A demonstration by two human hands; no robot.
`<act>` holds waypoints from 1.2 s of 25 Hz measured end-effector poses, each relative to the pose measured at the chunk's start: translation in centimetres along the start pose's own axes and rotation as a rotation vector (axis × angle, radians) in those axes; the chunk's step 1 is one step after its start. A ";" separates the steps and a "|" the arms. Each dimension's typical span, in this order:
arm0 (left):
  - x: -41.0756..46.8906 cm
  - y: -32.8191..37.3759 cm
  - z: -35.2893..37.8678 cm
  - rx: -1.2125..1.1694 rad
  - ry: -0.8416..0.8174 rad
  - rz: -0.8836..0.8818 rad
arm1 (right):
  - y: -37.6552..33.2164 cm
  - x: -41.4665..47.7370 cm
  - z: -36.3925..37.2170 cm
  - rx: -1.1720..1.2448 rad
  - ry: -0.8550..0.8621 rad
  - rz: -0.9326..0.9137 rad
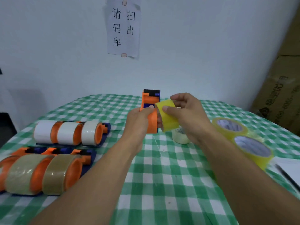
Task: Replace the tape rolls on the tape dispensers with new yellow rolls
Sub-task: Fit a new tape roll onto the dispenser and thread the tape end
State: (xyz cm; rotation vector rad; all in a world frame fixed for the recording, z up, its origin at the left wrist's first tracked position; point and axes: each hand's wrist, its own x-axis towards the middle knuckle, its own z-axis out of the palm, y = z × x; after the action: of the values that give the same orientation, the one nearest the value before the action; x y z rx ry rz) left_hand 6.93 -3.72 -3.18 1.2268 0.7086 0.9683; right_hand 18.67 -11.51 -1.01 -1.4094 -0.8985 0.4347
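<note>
Left hand [138, 120] grips one dispenser [150, 101] while right hand [190, 114] pinches a yellow roll [168, 120] at its hub; dispensers at 9 o'clock [99, 132] hold old rolls [68, 133], apparently awaiting replacement.

Table [170, 176]: green-and-white check cloth. Held tape dispenser [150, 103]: orange with blue and black parts. Held tape roll [168, 117]: yellow. Far dispenser row [69, 133]: white rolls, orange hubs. Near dispenser row [40, 172]: brownish-tan rolls. Spare rolls [243, 140]: translucent yellow.
</note>
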 end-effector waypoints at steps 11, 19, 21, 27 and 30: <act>5.1 -3.5 -0.7 -0.050 0.119 0.068 | 6.3 3.7 1.7 0.033 -0.013 0.194; 7.3 -6.3 -0.1 0.000 0.097 0.124 | 9.4 4.6 1.9 0.303 -0.120 0.311; 7.6 -6.9 -0.1 0.005 0.088 0.130 | 10.0 4.6 1.9 0.333 -0.118 0.317; 6.8 -7.8 -0.6 -0.090 0.006 0.199 | 11.3 3.8 1.6 0.381 -0.182 0.292; 6.1 -8.0 -0.7 -0.105 0.015 0.199 | 11.4 3.2 1.7 0.396 -0.250 0.301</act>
State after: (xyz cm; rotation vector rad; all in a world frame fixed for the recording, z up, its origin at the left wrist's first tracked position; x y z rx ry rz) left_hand 10.81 1.67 -10.81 1.2141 0.5472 1.1653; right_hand 22.10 -6.24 -11.18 -1.1383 -0.7458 0.9794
